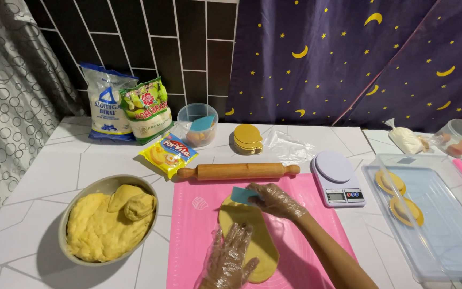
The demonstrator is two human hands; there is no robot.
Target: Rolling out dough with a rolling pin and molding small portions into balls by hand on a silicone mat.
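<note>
Two gloved hands are seen, left [230, 258] and right [276, 200]. Counted besides: three food packets (one blue-white [105, 101], one green [146, 108], one yellow [169, 153]), one rolling pin [238, 171], one scale [336, 184].

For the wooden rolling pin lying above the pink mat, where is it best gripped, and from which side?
Probably by its two end handles, coming down from above. The rolling pin lies flat and crosswise along the top edge of the mat, both narrow knobs clear. The thick middle is harder for fingers to close around.

Left hand [230, 258] lies flat, fingers spread; right hand [275, 200] reaches across, its grip pinched closed.
</note>
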